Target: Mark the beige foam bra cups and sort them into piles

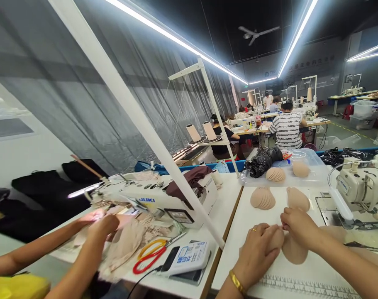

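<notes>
My left hand point(257, 255), wearing a ring and a gold bracelet, is closed over a beige cup-shaped pad point(277, 237). Beside it, my right hand point(299, 224) is pinched at that pad's edge; its fingertips partly hide the contact. A second beige pad point(295, 252) lies under my right hand on the white table. Just beyond my hands are a fanned stack of beige pads point(262, 198) and another small pile point(298, 199).
A clear plastic tray point(316, 176) holds more pads and a black bag point(263, 161). Right is a sewing machine point(357, 187); a ruler strip point(303, 285) edges the table. At left, a co-worker's hands point(103, 226) handle fabric at a JUKI machine point(151, 199), near red-and-yellow-handled scissors point(149, 255).
</notes>
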Demonstrator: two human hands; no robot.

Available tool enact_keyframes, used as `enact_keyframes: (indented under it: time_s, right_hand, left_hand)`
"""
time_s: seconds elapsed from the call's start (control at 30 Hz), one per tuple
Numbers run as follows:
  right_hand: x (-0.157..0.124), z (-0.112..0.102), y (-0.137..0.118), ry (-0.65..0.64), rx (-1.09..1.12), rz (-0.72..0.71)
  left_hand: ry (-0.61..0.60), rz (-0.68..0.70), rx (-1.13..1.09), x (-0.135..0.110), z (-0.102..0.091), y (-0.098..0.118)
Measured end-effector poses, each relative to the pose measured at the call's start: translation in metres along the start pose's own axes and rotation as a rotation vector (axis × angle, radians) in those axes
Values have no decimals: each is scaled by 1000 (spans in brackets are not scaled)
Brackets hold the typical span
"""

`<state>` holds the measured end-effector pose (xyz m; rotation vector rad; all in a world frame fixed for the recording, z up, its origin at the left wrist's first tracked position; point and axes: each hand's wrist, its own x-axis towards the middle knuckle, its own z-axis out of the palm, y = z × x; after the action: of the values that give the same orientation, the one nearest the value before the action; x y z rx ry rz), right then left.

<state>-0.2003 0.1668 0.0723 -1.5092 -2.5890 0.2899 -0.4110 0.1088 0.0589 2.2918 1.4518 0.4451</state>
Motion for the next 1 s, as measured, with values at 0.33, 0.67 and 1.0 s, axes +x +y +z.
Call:
enact_keyframes:
  time_s: [0.33, 0.67, 1.0]
  right_hand:
    - [-137, -9, 73, 282, 201, 197]
    - [-245, 47, 175, 241, 394, 404]
    - [-223, 49, 132, 290, 366, 247]
  left_hand:
    - [50, -19, 63, -4, 0, -17]
    - [158, 267, 271, 26, 41, 47]
    - [133, 241, 171, 68, 53, 101]
